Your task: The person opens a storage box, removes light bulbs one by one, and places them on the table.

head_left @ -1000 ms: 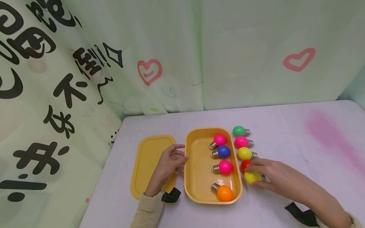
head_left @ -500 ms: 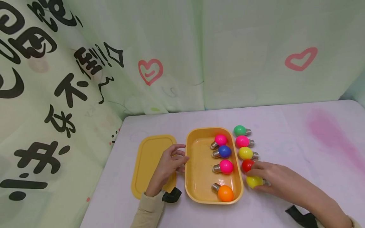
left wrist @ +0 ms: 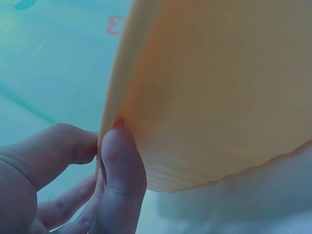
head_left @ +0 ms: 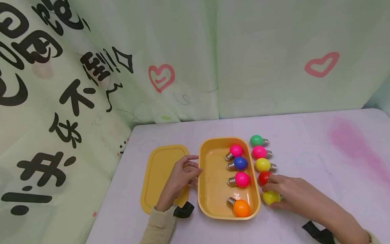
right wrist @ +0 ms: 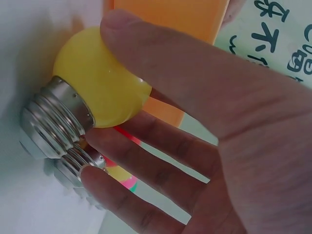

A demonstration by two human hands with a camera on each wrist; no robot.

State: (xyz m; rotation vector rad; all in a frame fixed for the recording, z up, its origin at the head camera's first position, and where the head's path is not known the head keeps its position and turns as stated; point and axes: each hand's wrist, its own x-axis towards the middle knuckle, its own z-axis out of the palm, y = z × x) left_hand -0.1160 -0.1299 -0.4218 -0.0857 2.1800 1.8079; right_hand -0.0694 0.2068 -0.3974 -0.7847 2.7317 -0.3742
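In the head view my left hand [head_left: 181, 174] is at the left wall of a yellow plastic box [head_left: 213, 203]. Its thumb and forefinger pinch the box's rim in the left wrist view [left wrist: 122, 161]. My right hand [head_left: 300, 191] is just right of the box and pinches a yellow light bulb [head_left: 270, 197] between thumb and fingers. The bulb's metal screw base [right wrist: 56, 119] sticks out in the right wrist view. A red bulb [head_left: 263, 177] lies just beyond those fingers, partly covered by them. Inside the box are two pink bulbs [head_left: 242, 179], a blue bulb [head_left: 240, 163] and an orange bulb [head_left: 241, 208].
A second yellow bulb [head_left: 262, 164], a pink bulb [head_left: 259, 152] and a green bulb [head_left: 257, 140] line the box's right side. Under my left hand lies a flat yellow lid [head_left: 158, 169]. Behind the white-covered table [head_left: 320, 152] hangs a pale green curtain [head_left: 259, 67].
My right hand, with the yellow bulb in its fingers, has shifted slightly toward the near edge, away from the red bulb. My left hand has stayed at the box.
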